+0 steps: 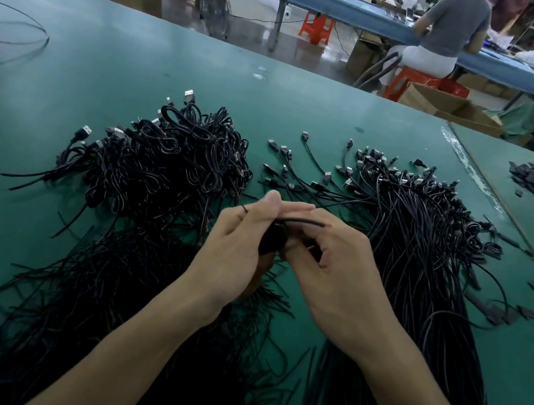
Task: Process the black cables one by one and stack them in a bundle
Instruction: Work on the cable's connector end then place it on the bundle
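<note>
Head camera showed both hands meeting at the frame's centre. The left hand (235,242) pinched a small coiled black cable (273,238) between thumb and fingers. The right hand (336,264) was curled round its other side, and a thin strand (304,222) stretched between them, probably a tie being wound to keep the coil closed. At eleven o'clock lay the heap of coiled cables (174,160), seemingly the finished bundle, close enough for an easy drop. From two to five o'clock ran the straight cables (408,244), plugs fanned outward, likely so one could be picked at a time. Loose thin strips (99,295) spread at seven o'clock on the green table (105,67).
</note>
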